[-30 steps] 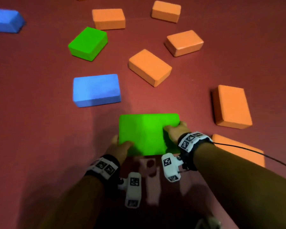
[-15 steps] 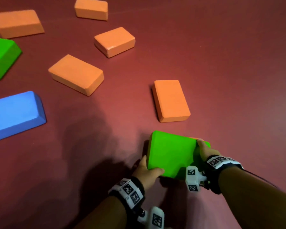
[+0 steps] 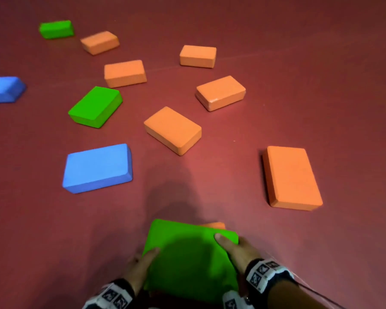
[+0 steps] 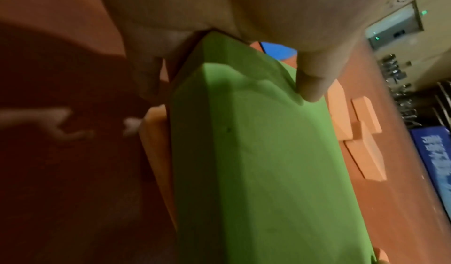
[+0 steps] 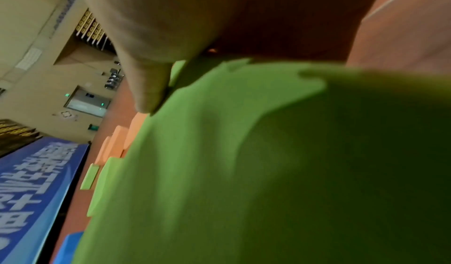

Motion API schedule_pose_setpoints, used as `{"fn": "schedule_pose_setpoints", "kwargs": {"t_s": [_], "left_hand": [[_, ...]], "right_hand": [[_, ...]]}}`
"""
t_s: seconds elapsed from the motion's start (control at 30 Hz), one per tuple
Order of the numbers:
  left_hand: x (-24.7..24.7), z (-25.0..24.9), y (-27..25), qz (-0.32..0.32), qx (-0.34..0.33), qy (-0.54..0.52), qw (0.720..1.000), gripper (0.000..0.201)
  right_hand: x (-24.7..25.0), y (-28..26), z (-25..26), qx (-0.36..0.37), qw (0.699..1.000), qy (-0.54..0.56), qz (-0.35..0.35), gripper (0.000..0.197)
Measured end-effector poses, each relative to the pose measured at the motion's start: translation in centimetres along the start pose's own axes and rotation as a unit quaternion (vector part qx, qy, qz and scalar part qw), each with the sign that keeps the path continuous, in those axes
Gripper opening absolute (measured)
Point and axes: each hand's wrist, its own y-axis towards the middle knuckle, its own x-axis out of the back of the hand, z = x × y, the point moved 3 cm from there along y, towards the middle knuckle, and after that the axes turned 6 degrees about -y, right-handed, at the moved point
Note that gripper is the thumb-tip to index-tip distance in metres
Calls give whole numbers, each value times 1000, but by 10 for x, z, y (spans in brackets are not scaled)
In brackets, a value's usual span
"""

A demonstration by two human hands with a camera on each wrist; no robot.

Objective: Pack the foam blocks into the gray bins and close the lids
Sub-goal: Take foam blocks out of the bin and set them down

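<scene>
While both hands clamp it from its two short ends, the held green foam block hangs just above the red floor at the near edge of the head view. The left hand grips the left end with its thumb laid over the top face, and the right hand grips the right end the same way. In the left wrist view the thumb dents the green face slightly, so the foam looks soft, springy and light. A firm squeeze at the ends should carry it, and too hard a pinch would likely only mark it. An orange block shows as a sliver beyond the green one's far edge, and the left wrist view shows orange against its underside. It seems to be carried stacked beneath, though how the fingers hold it is hidden.

Farther out, a blue block lies to the left and a large orange block to the right, well apart. Beyond them lie another orange block, a second green block, three more orange ones, a far green block, and a blue block cut off by the left edge.

No gray bin or lid shows in any view, so I cannot tell where the blocks must go. The wrist views are dim and blurred.
</scene>
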Motion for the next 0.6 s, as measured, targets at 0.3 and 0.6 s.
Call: {"fn": "schedule_pose_setpoints", "kwargs": {"t_s": [0.3, 0.6], "left_hand": [[108, 14, 19, -61, 15, -77, 995, 83], [197, -159, -111, 57, -23, -149, 987, 24]], "right_hand": [[-69, -28, 94, 53, 997, 53, 16, 71], [-61, -195, 229, 87, 995, 52, 19, 70]]}}
